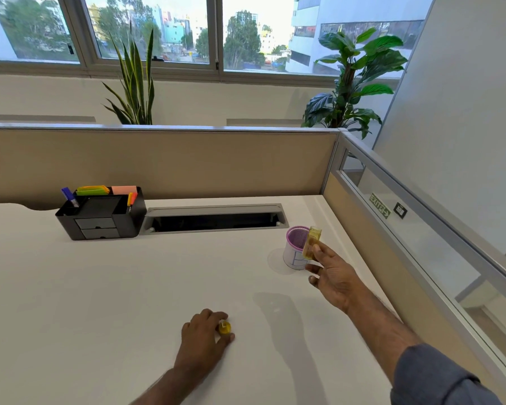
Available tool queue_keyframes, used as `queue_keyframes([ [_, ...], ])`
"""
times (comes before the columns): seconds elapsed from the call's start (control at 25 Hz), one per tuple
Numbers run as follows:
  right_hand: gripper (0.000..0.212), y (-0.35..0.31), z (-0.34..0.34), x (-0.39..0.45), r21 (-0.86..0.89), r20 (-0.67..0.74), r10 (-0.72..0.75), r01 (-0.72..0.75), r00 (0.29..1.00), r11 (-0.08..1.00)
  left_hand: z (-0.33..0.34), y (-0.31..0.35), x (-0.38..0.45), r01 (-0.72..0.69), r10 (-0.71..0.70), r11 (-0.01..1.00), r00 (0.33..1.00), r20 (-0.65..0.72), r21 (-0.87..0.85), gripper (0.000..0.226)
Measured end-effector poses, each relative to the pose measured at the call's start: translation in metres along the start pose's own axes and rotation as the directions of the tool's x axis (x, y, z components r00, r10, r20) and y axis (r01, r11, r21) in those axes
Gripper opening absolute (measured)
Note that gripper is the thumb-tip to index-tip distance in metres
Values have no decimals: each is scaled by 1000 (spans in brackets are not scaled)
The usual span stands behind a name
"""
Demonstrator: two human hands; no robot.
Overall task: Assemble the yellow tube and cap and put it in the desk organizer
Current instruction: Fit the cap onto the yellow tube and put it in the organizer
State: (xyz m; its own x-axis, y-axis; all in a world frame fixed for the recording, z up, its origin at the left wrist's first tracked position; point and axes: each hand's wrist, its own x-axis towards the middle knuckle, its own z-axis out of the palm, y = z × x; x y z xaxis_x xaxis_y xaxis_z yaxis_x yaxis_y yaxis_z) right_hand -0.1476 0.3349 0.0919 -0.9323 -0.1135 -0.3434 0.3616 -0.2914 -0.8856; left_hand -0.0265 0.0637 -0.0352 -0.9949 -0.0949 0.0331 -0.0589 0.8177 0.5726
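My right hand [332, 273] holds a clear yellow tube [312, 241] upright between thumb and fingers, above the desk and just in front of a purple mesh cup [293, 249]. At the desk's near middle, my left hand [203, 334] rests on the surface with its fingers closed around a small yellow cap [225, 327]. The black desk organizer [100, 214] stands at the far left against the partition, with pens, markers and sticky notes in its compartments and two small drawers in front.
A grey cable slot [215, 219] lies open in the white desk [100, 302] right of the organizer. A tan partition [158, 162] runs along the back and a glass-topped one [406, 229] along the right side. Plants stand behind the partition.
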Motion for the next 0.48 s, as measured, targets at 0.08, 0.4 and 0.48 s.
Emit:
queue_keyframes([
  [0.08,30,1,8,-7,15,8,-7,7,1000,1000,-9,0,0,19,-21,996,999,-25,-82,25],
  [0.4,17,5,41,-28,-33,112,-65,70,992,997,-74,29,16,88,-151,887,983,-105,-453,20],
  [0.48,17,7,53,-34,-94,134,-83,96,988,991,-96,40,21,24,-80,887,992,-102,-461,25],
])
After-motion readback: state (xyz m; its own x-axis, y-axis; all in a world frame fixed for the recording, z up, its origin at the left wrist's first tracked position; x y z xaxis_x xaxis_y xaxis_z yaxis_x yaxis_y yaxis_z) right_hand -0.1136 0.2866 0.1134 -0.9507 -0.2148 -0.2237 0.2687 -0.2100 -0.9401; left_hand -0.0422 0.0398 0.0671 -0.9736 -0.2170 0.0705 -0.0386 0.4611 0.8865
